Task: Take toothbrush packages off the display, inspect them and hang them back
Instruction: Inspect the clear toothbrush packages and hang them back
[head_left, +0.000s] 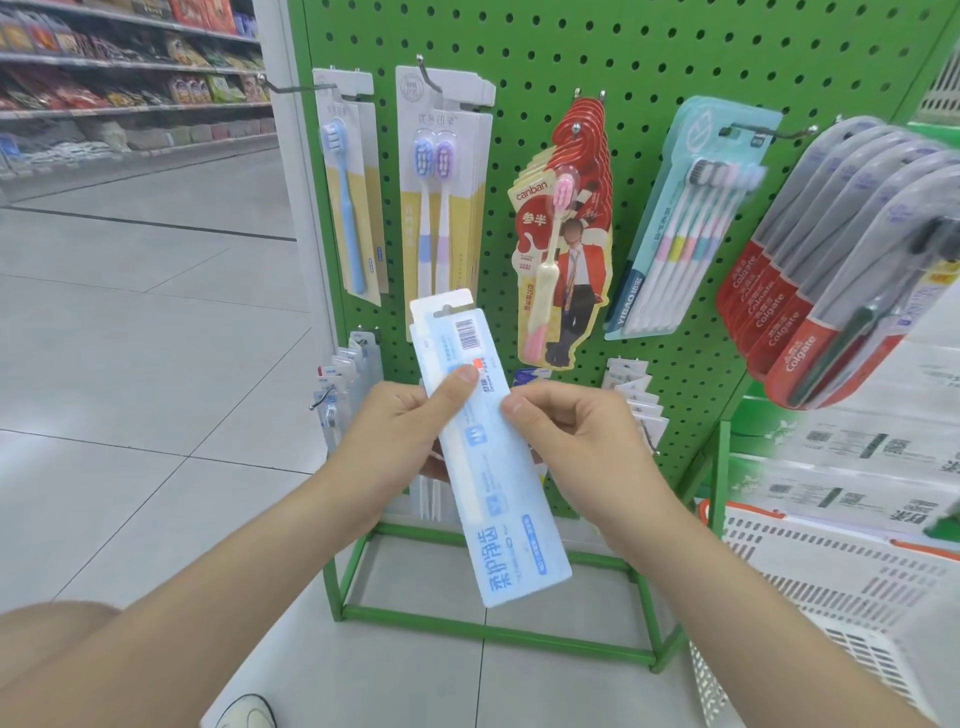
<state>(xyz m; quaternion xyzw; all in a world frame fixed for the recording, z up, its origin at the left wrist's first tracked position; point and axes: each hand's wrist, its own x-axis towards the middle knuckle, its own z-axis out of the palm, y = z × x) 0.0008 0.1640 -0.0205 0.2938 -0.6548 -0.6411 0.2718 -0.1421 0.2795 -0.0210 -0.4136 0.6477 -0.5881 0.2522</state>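
Pale blue flat toothbrush package (488, 457): being held off the hooks, between both hands and in front of the display.
Long axis: running diagonally, with the hang-tab end pointing up and away past the left thumb and the bottom end dropping toward the viewer, below both wrists.
Facing: the barcode side is turning toward the camera, and the printed blue characters are reading sideways.
Material and shape: a long, narrow, thin rectangle with a glossy translucent plastic front, a card back and a notched tab at the top.
Left hand (400, 436): gripping the package's left edge, the thumb lying flat on its face just under the barcode and the fingers curling behind.
Right hand (576, 441): pinching the right edge with thumb and bent forefinger, the other fingers curling into the palm, knuckles up.
Green perforated metal pegboard (649, 62): standing beyond both hands.
Yellow-and-white card twin-brush packs (447, 182): hanging above the left hand.
Red shaped card packs (566, 234): hanging above the right hand.
White perforated plastic basket (810, 571): sitting to the right of the right forearm.
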